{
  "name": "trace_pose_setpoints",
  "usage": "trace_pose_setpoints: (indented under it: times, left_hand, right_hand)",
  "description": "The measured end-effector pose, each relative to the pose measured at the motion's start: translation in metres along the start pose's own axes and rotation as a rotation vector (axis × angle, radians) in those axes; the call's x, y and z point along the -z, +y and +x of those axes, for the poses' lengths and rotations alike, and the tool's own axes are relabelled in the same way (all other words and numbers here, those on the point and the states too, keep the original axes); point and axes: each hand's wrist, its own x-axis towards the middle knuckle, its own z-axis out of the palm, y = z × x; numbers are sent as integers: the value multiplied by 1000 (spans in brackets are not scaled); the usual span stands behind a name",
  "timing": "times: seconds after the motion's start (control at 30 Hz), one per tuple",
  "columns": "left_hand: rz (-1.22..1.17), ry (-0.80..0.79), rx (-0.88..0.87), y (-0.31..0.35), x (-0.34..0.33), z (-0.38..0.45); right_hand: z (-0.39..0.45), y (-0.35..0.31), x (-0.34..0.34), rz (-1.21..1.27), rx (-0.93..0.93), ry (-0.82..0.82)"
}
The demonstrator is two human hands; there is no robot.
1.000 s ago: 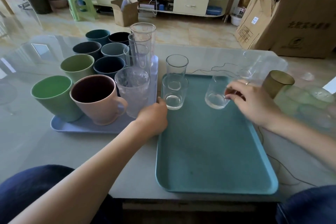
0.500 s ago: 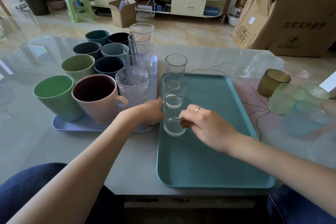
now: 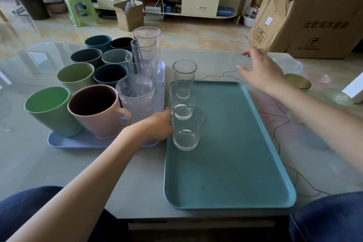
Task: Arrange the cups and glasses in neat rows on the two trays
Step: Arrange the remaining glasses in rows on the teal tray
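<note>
**Clear glasses line the teal tray's left edge; more wait off-tray**

Three clear glasses [image 3: 186, 129] stand in a column at nine o'clock on the teal tray [image 3: 235, 153], the nearest just beside the left hand [image 3: 157, 124], which rests at the tray's edge; whether its fingers curl I cannot tell. The right hand [image 3: 261, 68] reaches toward two o'clock, fingers spread and holding nothing, near the amber cup [image 3: 298, 82]. The lilac tray [image 3: 64, 143] looks full. She should probably grip the next cup low and start a second column beside the first.
</note>
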Motion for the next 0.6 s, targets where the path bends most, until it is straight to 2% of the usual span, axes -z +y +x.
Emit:
trace_pose_setpoints:
  times: [0.1, 0.23, 0.4, 0.6]
  left_hand:
    - [-12, 4, 27, 0, -1, 1]
    - [-39, 0, 27, 2, 1, -3]
    - [-84, 9, 11, 6, 3, -10]
    - [-71, 16, 12, 6, 2, -10]
  right_hand:
    - [36, 39, -19, -106, -171, -61]
    - [64, 60, -45, -198, -290, -111]
    - [88, 72, -69, -129, -404, 102]
    - [80, 79, -75, -94, -429, 120]
